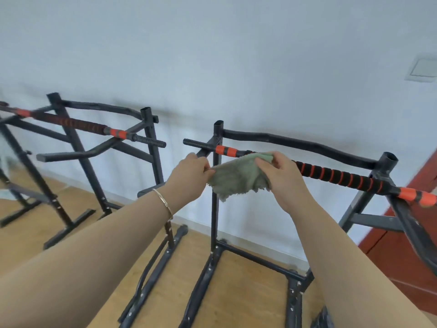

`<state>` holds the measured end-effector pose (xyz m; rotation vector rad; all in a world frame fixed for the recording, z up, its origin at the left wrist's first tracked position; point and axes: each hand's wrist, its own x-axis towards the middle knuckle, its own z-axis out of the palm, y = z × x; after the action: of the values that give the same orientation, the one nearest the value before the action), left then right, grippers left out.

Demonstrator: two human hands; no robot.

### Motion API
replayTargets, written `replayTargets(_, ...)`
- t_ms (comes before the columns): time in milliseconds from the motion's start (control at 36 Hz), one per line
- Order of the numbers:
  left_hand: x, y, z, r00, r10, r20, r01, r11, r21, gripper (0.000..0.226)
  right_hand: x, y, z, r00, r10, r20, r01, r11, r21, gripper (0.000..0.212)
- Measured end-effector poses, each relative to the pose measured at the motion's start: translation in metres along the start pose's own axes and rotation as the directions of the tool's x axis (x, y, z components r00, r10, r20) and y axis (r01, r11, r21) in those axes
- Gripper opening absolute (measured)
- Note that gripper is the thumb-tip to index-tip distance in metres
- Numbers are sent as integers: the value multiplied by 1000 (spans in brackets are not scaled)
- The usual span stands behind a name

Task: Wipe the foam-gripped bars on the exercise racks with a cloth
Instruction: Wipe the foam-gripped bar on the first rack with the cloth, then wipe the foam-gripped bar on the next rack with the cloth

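Note:
A green cloth [237, 179] is stretched between my hands at the middle of the view. My left hand [189, 172] pinches its left corner. My right hand [280, 176] grips its right side near the top. The cloth hangs in front of the foam-gripped bar [335, 175] of the near rack, a black bar with orange spiral bands and orange tape at both ends. Whether the cloth touches the bar I cannot tell. A second rack's foam bar [78, 123] runs across the left.
Two black steel racks stand on a wooden floor, their base rails [255, 259] below my arms. A white wall is behind them. A red-brown cabinet [402, 256] is at the right edge. A gold bracelet [164, 202] is on my left wrist.

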<state>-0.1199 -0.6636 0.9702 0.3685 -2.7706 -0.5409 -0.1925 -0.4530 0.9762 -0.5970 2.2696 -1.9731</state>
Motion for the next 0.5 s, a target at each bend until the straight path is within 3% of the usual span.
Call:
replayTargets(167, -32, -48, -38, 988, -130, -83, 141, 979, 145, 24, 10, -16, 60, 991, -17, 134, 6, 997, 83, 15)
replayTargets(306, -60, -88, -74, 956, -266, -124, 289, 928, 235, 22, 11, -37, 119, 966, -138, 216, 161, 983, -89, 18)
replayTargets(500, -98, -143, -110, 913, -386, -134, 408, 861, 304, 19, 2, -72, 207, 846, -324, 422, 450, 859, -243, 28)
